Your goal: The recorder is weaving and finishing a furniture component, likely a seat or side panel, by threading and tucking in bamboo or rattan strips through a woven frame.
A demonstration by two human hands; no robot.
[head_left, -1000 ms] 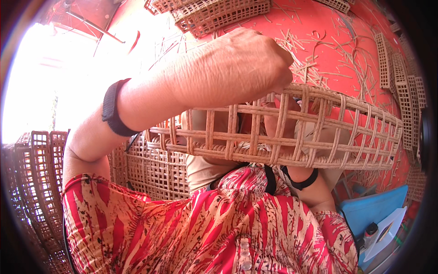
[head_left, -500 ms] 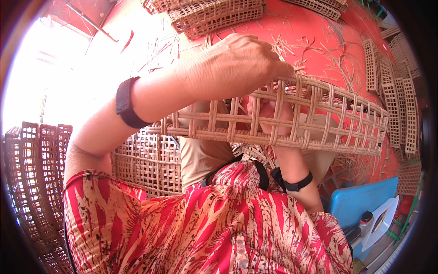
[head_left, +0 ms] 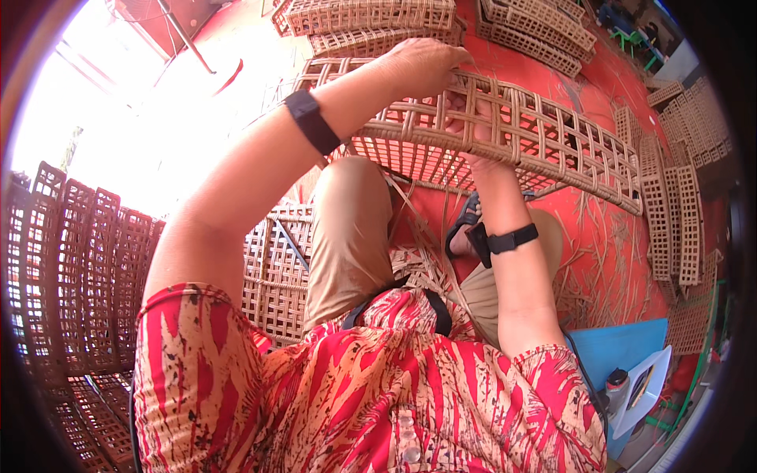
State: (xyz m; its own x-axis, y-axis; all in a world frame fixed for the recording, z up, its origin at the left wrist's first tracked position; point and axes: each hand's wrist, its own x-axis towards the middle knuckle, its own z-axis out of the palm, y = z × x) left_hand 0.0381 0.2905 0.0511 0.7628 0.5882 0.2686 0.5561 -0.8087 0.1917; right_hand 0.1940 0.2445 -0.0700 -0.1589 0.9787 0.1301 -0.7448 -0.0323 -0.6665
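Note:
A long woven wicker basket [head_left: 516,126] with an open lattice lies across in front of me, above my knees. My left hand [head_left: 430,65] is bent over its upper rim, fingers curled and closed; whatever lies between the fingertips is hidden. From below, my right hand [head_left: 477,126] reaches up behind the lattice, and its fingers show only partly through the gaps. They are bent against the wicker, just under the left hand. Each wrist wears a black strap.
Finished-looking wicker baskets are stacked at the far side [head_left: 367,17], the left [head_left: 79,268] and the right [head_left: 674,213]. Cane offcuts litter the red floor [head_left: 631,299]. A blue panel [head_left: 623,347] with a dark-capped bottle [head_left: 617,380] stands at lower right. A sandalled foot [head_left: 465,229] shows below the basket.
The basket and both hands have moved up and away from me, and the basket has tilted to show more of its lattice. My right arm is stretched further out.

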